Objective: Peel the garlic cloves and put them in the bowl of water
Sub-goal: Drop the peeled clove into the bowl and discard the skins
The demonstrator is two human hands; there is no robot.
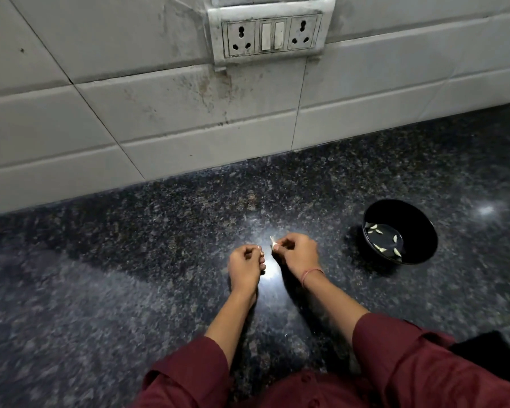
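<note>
1. The person's two hands hang close together, just apart, above a dark speckled granite table (130,260), near its middle.
2. The right hand (299,254) has its fingers curled in, and the thumb and fingertips pinch a garlic clove (275,245). A wisp of pale skin sticks up from the clove's top.
3. The left hand (245,265) is curled too. Its thumb and forefinger are pressed together on a tiny pale scrap (259,247), which is too small to identify with certainty.
4. The clove is held in the air between the two hands, clear of the table, above a bright glare on the stone.
5. A black bowl (401,213) stands on the table to the right of the hands, well apart from them. It holds water (384,238) with several peeled cloves (379,231) lying in it.
6. A thin reddish thread band (311,273) circles the right wrist, and maroon sleeves (189,375) cover both forearms partway.
7. Behind the table rises a stained white tiled wall (159,113) carrying a socket panel (271,33) with two outlets and two switches.
</note>
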